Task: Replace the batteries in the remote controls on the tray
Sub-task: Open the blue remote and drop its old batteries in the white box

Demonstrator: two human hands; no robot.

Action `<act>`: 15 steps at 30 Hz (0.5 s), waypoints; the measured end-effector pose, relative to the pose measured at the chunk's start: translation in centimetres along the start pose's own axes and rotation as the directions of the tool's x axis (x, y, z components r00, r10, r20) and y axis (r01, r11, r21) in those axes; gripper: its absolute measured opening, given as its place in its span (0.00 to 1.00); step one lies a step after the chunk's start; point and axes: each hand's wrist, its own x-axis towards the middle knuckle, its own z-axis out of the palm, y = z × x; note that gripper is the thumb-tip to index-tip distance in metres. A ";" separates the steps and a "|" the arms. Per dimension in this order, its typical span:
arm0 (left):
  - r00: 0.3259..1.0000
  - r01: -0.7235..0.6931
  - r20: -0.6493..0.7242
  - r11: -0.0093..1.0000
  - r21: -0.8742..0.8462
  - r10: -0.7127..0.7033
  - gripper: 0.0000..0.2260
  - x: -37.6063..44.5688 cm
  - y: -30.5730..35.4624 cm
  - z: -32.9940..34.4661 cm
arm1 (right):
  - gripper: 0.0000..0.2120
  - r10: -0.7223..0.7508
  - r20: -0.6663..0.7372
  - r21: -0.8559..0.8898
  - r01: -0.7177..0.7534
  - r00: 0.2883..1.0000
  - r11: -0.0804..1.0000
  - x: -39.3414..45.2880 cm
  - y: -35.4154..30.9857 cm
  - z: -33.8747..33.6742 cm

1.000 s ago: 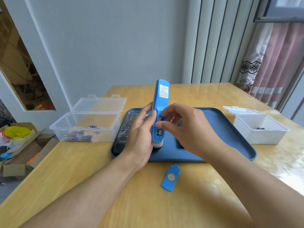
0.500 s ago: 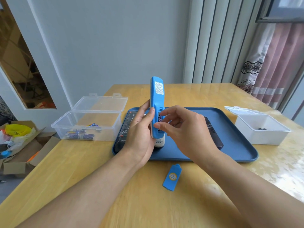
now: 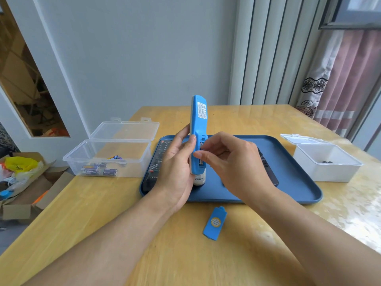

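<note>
My left hand (image 3: 175,162) holds a blue remote (image 3: 198,124) upright above the blue tray (image 3: 296,182), its open battery bay facing right. The fingertips of my right hand (image 3: 233,162) pinch at a battery in that bay; the battery itself is mostly hidden. The remote's blue cover (image 3: 215,223) lies on the table in front of the tray. On the tray rest a black remote (image 3: 158,162) at the left, a white remote (image 3: 199,179) behind my hands, and a dark remote (image 3: 268,170) at the right.
A clear open box (image 3: 107,159) with several batteries stands left of the tray. A white open box (image 3: 327,164) with a few dark batteries stands at the right. The wooden table (image 3: 103,213) ends at the left, where a cardboard box (image 3: 22,193) of clutter sits on the floor.
The blue remote has turned slightly, its back now facing more to the right. My right fingertips stay at the battery bay, shifted a little lower.
</note>
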 end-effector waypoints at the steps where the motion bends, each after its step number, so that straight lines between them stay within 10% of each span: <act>1: 1.000 0.001 -0.007 1.000 -0.010 -0.001 0.16 0.1 0.1 -0.1 | 0.07 -0.007 -0.004 -0.005 0.007 1.000 1.000 -0.1 -0.1 0.2; 15: 1.000 -0.011 0.006 1.000 -0.008 0.011 0.16 0.0 0.0 -0.2 | 0.09 0.035 0.016 0.032 -0.035 0.999 0.999 -0.1 -0.1 0.3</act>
